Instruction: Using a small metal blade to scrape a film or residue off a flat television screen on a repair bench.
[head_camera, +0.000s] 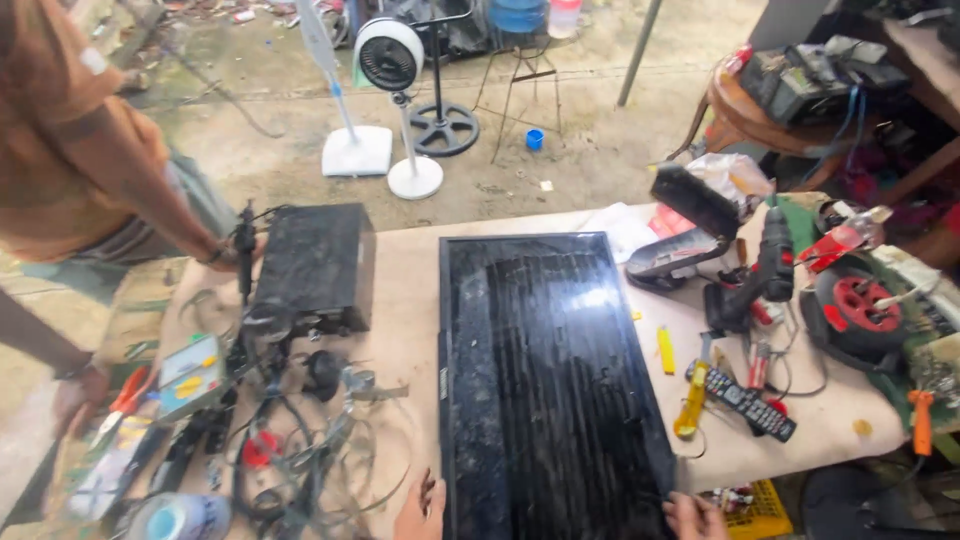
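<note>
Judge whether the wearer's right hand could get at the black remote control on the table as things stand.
Probably yes. The right hand grips the flat panel's near corner, and the remote control lies just beyond it on open tabletop, only a yellow-handled tool beside it.

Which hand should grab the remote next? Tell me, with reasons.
Probably the right hand: it grips the flat screen's near right corner, just below the remote. The left hand sits at the screen's far corner.

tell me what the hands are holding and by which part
Both hands grip the flat black screen panel lying on the table: the left hand at its near left corner, the right hand at its near right corner.
</note>
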